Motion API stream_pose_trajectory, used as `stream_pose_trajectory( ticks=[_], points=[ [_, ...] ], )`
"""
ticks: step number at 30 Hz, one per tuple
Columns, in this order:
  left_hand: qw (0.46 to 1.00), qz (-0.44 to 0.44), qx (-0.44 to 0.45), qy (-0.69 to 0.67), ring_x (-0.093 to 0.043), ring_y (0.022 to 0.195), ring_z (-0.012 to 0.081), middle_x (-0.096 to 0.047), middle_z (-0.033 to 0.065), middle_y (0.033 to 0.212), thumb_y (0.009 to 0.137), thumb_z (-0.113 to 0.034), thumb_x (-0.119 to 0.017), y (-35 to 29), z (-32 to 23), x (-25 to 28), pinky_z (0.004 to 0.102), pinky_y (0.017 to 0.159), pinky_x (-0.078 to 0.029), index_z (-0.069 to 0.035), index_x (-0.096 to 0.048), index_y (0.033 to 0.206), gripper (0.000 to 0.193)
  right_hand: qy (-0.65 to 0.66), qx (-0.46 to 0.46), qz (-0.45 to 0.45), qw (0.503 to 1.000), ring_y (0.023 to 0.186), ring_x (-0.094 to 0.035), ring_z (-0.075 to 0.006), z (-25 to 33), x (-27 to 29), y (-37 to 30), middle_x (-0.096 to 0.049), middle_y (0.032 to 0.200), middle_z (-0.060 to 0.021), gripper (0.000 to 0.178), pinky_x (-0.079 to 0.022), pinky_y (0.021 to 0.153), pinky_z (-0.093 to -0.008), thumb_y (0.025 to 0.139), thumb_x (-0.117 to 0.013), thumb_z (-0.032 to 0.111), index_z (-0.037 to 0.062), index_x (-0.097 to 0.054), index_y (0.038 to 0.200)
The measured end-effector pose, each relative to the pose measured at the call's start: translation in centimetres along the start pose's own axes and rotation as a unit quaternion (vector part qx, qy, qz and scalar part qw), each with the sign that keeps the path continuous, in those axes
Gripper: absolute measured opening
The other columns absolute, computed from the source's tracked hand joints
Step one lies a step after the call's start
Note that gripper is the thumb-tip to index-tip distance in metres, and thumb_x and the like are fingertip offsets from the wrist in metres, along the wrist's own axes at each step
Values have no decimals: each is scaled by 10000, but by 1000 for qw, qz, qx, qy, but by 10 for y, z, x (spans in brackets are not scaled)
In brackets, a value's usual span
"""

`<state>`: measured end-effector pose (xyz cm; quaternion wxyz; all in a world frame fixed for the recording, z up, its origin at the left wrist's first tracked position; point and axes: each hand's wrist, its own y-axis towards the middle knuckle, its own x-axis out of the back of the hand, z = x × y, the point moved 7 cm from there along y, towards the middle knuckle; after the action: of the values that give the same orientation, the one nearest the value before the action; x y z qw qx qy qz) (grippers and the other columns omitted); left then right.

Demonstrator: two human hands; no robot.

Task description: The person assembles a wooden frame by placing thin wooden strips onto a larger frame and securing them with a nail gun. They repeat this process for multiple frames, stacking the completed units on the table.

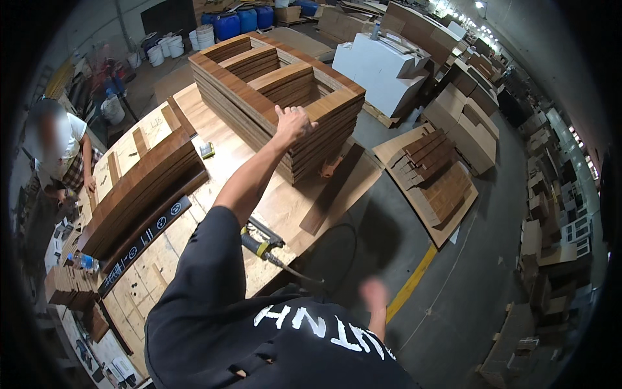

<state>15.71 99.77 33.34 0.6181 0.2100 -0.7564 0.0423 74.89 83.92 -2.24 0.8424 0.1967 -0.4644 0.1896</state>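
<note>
A tall stack of brown wooden frames [259, 97], each with crossbars and openings, stands on the wooden workbench [223, 175]. My left hand [297, 123] is on the topmost frame near its close corner, fingers curled over the rail. Away from the bench, low on the right, my right hand [374, 293] hangs over the floor. Motion blurs its fingers. Beside my left arm lies a black and yellow air tool [258, 244] with a hose. A dark wood strip [334, 188] lies along the bench's right side, next to an orange-brown object [330, 166].
Curved brown panels [146, 181] stand stacked on the left, with a tape measure [207, 150] nearby. A co-worker [61, 146] is behind them. Wood pieces rest on a low board [427, 175] at right. Several blue drums [227, 26] stand at the back.
</note>
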Motion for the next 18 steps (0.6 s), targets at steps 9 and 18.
stream_pose_trajectory(
  ticks=[9,18],
  points=[
    [918,-111,-83,-372,-586,1075,311,-577,190,1073,1026,-460,-549,-216,-110,-62,490,910,-460,-24,-529,1167,458,512,-195,-86,832,711,-566,-82,185,114,-42,-669,872,-25,97,-476,642,-257,954,-637,97,49,-696,1014],
    [334,372,148,-853,-623,1114,227,-602,128,1355,978,-786,-285,-512,-246,-101,348,980,-503,38,-286,1562,1010,136,171,-159,963,1518,-297,-374,344,146,-107,-314,1654,-167,662,-183,1240,-500,1089,-290,499,79,-324,1599]
  ],
)
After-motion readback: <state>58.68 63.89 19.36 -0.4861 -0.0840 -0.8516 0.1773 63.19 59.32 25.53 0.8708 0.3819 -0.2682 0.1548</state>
